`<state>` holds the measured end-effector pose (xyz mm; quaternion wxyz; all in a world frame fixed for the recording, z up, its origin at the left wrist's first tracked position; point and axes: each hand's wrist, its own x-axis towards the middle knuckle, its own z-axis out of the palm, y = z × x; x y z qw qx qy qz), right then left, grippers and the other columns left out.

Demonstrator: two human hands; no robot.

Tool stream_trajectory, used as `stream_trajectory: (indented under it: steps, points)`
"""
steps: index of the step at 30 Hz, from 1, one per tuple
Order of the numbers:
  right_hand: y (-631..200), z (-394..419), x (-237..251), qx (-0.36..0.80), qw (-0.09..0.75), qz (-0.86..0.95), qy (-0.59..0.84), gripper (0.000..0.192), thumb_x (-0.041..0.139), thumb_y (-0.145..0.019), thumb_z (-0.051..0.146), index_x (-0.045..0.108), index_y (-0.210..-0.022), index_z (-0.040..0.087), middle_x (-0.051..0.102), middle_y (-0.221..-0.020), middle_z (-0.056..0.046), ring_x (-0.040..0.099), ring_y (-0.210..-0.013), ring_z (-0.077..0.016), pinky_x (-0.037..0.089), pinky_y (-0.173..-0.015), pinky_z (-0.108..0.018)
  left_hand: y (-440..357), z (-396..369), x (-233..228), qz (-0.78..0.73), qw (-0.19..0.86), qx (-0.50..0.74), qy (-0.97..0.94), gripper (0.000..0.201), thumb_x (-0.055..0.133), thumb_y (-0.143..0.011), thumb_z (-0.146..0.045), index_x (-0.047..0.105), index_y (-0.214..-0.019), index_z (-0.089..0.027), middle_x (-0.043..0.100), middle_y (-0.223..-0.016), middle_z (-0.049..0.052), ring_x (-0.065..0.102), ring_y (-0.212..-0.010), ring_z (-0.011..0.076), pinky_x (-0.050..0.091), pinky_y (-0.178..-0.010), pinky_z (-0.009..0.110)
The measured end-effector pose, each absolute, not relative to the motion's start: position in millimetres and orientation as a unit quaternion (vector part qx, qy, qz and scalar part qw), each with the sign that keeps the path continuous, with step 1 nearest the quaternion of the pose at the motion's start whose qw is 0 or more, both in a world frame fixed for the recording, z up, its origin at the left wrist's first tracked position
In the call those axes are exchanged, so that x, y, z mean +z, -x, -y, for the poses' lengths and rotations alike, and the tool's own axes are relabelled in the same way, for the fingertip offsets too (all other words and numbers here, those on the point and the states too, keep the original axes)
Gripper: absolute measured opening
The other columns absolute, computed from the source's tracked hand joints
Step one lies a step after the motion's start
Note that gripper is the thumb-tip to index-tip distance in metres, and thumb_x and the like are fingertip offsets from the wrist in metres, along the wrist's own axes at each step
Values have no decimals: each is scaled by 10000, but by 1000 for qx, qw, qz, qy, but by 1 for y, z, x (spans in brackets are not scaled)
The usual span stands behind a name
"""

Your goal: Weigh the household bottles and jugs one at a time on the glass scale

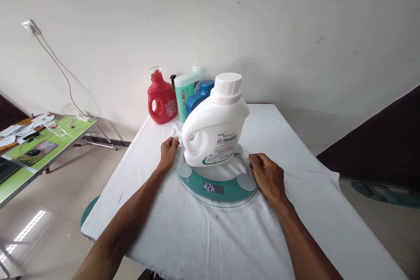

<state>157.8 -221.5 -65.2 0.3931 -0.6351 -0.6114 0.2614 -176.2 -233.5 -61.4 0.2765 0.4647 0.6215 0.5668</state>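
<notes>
From your head camera, the white detergent jug [215, 124] stands upright on the round glass scale [216, 186]. Your left hand [169, 151] rests loosely curled at the scale's left rim, your right hand [267, 175] at its right rim; neither grips anything.

Behind, against the wall, you have a red plastic handled jug [161, 103], a pale green translucent bottle [186, 89] and a blue bottle [199, 97]; a lime-green side table [70, 129] stands off left.
</notes>
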Motion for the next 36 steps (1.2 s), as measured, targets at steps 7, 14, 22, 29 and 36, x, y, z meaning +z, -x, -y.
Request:
stream_trajectory:
  steps: [7, 14, 22, 29, 36]
  points:
    - [-158, 221, -65, 260, 391, 617, 632, 385, 464, -866, 615, 639, -810, 277, 747, -714, -66, 687, -701, -266, 509, -773, -392, 176, 234, -61, -624, 273, 564, -467, 464, 589, -935, -587, 505, -653, -228, 463, -597, -25, 421, -599, 137, 353, -591, 283]
    - [-158, 221, -66, 256, 389, 615, 636, 381, 471, -861, 615, 641, -803, 278, 749, -705, -67, 683, -691, -271, 508, -778, -401, 175, 235, -59, -621, 276, 567, -466, 462, 591, -936, -582, 504, -654, -227, 459, -600, -28, 413, -601, 134, 351, -592, 281]
    - [-160, 221, -68, 255, 397, 617, 629, 372, 482, -874, 609, 643, -800, 281, 742, -694, -61, 682, -693, -268, 508, -773, -397, 175, 235, -59, -623, 274, 564, -468, 462, 582, -937, -590, 515, -659, -226, 472, -604, -24, 423, -600, 136, 355, -584, 281]
    - [-158, 221, -64, 264, 386, 609, 640, 370, 471, -858, 601, 638, -793, 278, 745, -711, -69, 688, -707, -275, 504, -788, -399, 177, 237, -53, -607, 282, 601, -437, 477, 605, -946, -617, 552, -682, -223, 490, -614, -15, 419, -573, 133, 384, -578, 296]
    - [-158, 224, -62, 279, 397, 604, 632, 380, 474, -860, 615, 632, -799, 275, 752, -728, -78, 684, -718, -276, 495, -779, -400, 172, 248, -11, -563, 232, 671, -423, 554, 576, -969, -735, 639, -817, -207, 619, -813, 53, 567, -726, 171, 481, -666, 316]
